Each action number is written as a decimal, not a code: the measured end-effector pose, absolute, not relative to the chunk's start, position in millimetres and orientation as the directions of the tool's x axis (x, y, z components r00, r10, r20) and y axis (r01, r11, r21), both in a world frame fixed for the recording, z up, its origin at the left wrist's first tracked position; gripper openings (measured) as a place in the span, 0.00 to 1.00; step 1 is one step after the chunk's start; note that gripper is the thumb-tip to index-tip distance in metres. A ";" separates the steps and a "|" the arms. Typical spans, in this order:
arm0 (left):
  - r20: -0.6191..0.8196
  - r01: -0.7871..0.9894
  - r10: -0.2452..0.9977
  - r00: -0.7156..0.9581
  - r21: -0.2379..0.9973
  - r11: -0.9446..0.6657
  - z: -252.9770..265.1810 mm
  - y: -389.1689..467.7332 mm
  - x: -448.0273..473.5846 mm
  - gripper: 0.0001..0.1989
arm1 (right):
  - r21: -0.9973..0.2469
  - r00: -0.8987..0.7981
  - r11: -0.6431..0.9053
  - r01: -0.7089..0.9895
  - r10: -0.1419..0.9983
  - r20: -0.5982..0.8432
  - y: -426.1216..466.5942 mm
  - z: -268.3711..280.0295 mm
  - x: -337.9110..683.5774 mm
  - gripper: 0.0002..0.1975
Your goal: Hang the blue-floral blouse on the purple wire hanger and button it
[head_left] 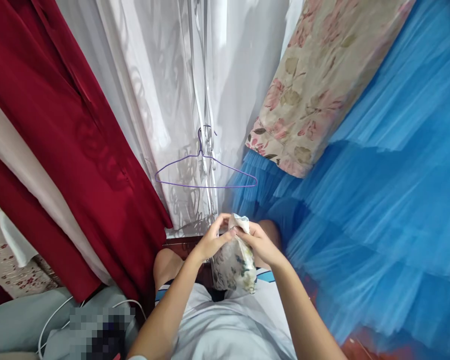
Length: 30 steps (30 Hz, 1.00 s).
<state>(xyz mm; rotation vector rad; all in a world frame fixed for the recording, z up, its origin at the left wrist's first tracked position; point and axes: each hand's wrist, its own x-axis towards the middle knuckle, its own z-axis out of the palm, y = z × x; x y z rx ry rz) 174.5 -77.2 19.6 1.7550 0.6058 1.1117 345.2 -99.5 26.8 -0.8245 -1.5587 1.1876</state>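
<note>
A small floral cloth (234, 267), pale with green and yellow patches, hangs down in front of my lap. My left hand (214, 240) pinches its bunched top edge from the left, thumb pressed inward. On the other side my right hand (258, 241) grips the same top edge, its fingers partly hidden by the fabric. The exact kind of garment cannot be made out. Beyond my hands a purple wire hanger (206, 186) hangs from a white metal stand (207, 107), with nothing on it.
Dark red fabric (97, 135) hangs at the left, white curtains (142, 75) behind. At the right hang a beige floral garment (296, 110) and a tiered blue tulle skirt (378, 210). A grey cushion (26, 315) with a white cable (45, 325) lies at lower left.
</note>
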 end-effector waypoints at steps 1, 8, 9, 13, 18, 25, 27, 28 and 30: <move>0.349 -0.034 0.762 0.546 0.918 -0.396 13.9 -77.9 169.8 0.18 | -0.959 -0.308 0.282 -0.028 0.910 0.277 -101.2 32.3 352.1 0.14; 0.229 0.384 0.819 0.525 0.796 -0.469 -7.5 -72.2 131.9 0.17 | -0.905 -0.181 0.379 0.195 0.920 0.347 -53.6 74.5 428.0 0.12; 0.244 0.403 0.826 0.508 0.780 -0.478 -5.6 -70.5 127.0 0.17 | -0.893 -0.145 0.402 0.203 0.914 0.379 -37.7 81.1 439.4 0.13; 0.347 0.326 0.833 0.431 0.801 -0.502 11.4 -66.7 117.2 0.16 | -0.890 -0.045 0.434 0.138 0.901 0.432 28.7 113.7 463.3 0.13; 0.423 0.148 0.874 0.240 0.874 -0.463 40.6 -61.2 107.3 0.14 | -0.910 -0.089 0.384 0.155 0.923 0.374 77.7 145.8 425.3 0.17; 0.542 0.594 0.821 0.180 0.605 -0.530 54.0 -26.1 20.5 0.17 | -0.961 -0.312 0.270 0.056 0.920 0.240 73.1 146.6 385.1 0.17; 0.492 0.753 0.834 0.249 0.444 -0.486 54.4 -9.3 -7.8 0.13 | -0.965 -0.338 0.258 0.047 0.913 0.228 66.8 150.4 387.7 0.20; 0.456 0.797 0.850 0.264 0.394 -0.459 56.5 0.2 -19.3 0.10 | -0.965 -0.350 0.255 0.056 0.910 0.220 64.0 152.7 388.8 0.22; 0.416 0.837 0.874 0.251 0.360 -0.412 66.8 21.3 -35.2 0.06 | -0.964 -0.365 0.254 0.078 0.907 0.210 59.8 156.5 388.8 0.23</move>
